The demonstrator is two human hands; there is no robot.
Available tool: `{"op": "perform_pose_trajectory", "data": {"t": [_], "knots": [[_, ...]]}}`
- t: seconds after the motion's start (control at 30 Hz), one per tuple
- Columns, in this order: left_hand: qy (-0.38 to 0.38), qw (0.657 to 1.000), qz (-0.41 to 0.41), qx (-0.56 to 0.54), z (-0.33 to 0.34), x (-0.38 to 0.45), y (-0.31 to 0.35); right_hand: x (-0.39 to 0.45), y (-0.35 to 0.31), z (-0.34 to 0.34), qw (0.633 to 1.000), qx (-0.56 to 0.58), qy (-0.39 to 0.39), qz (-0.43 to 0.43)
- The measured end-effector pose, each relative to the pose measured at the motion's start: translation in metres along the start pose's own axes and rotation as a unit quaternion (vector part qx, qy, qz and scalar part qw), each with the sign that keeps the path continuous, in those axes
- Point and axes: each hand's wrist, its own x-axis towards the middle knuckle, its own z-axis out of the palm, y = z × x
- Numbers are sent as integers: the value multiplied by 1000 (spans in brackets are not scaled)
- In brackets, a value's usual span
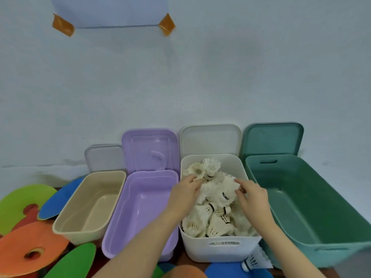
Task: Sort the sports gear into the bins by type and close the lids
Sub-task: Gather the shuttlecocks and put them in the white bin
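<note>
Head view looks down on both hands over the white bin (220,251), heaped with feathery white shuttlecocks (214,215) pointing every way. Left hand (185,192) pinches one at its frilly skirt, cork end away from the fingertips. Right hand (253,194) nips another's feathers, fingers together. One shuttlecock (254,261) lies outside, beneath the right forearm.

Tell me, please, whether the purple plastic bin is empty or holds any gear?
Empty: the purple plastic bin shows only its bare floor, its lid propped open behind.
</note>
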Motion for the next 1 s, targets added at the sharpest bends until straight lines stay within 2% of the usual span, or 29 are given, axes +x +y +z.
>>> {"op": "perform_pose_trajectory", "data": {"t": [0.07,0.13,0.2,0.27,0.37,0.47,0.63,0.77,1.0], "knots": [[-78,996,-18,28,7,-6,1,-3,9,4,998,-49,-43,7],[-128,991,-24,38,7,-14,1,-9,16,11,995,-85,-46,-23],[-130,991,-23,25,6,-21,-2,-12,21,15,991,-110,-36,-59],[-126,991,-38,6,1,-29,-2,-11,20,16,985,-125,-68,-93],[-129,991,-42,-10,-13,-38,1,-8,19,19,959,-177,-184,-125],[-184,982,-30,42,-15,-44,6,-9,23,24,939,-187,-278,-75],[-246,964,-54,90,-5,-48,9,-14,18,25,910,-223,-346,-47],[-255,963,-68,62,-5,-45,6,-14,10,17,926,-196,-323,-19],[-151,987,-55,30,-31,-60,5,-39,-17,4,956,-212,-198,-33]]}}
